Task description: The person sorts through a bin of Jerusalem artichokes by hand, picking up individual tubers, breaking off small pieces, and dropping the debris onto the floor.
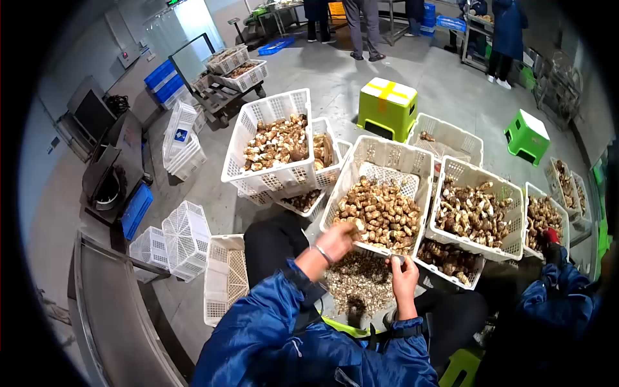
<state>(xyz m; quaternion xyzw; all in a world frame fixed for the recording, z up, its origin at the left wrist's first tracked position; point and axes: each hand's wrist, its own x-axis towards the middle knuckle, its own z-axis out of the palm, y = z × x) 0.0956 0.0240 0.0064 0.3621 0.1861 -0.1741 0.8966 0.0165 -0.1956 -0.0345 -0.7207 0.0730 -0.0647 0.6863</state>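
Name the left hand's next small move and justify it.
Probably lower the left hand slightly onto the brown, knobbly mushrooms in the white plastic crate: its fingertips are beside the pile's near edge, while the right hand is near the rim.

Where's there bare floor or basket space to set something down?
Open floor lies between the taped stool and green stool. The far end of the middle basket shows bare bottom. Its near rim is crowded by the left hand and right hand; the next basket sits close alongside.

Brown-and-cream mushrooms (pixel 380 216), heaped in crate (pixel 390 155)
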